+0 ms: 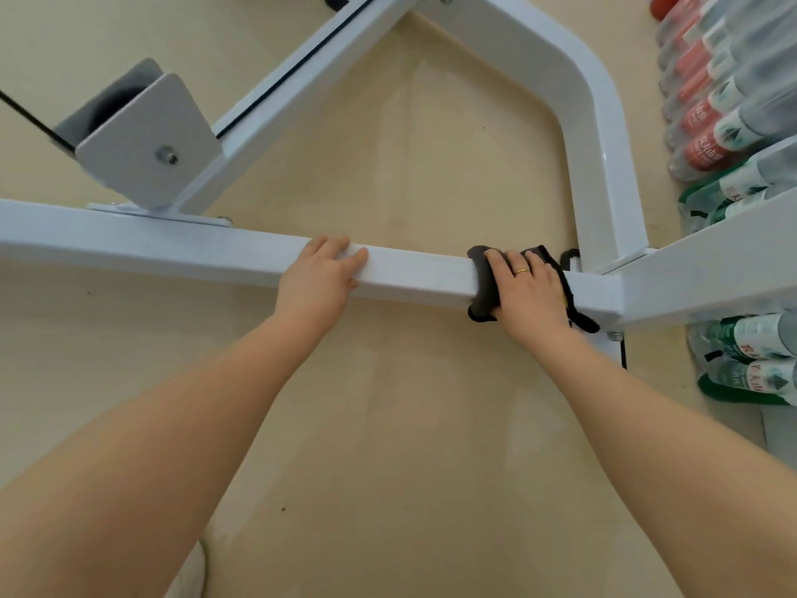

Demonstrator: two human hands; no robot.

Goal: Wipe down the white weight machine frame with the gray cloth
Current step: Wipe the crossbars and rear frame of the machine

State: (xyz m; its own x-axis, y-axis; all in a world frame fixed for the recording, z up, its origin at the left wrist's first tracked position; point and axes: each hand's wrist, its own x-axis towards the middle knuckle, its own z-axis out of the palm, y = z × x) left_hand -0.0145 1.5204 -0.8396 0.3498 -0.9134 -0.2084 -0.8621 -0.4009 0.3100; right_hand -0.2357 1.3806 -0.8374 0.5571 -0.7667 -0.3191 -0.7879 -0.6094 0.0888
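Note:
A white square-tube bar of the weight machine frame [414, 274] runs across the view from left to right. My left hand [319, 278] rests on top of this bar near its middle, fingers laid over its top. To the right, my right hand [528, 291] presses the dark gray cloth [483, 287] down over the bar, close to the corner joint. The cloth wraps over the top and front face of the bar, and its edges stick out on both sides of the hand.
A pulley bracket [146, 144] with a black cable is bolted on the bar at the left. A curved white frame tube [591, 114] rises at the right. Packs of water bottles [724, 123] lie on the beige floor at the right edge.

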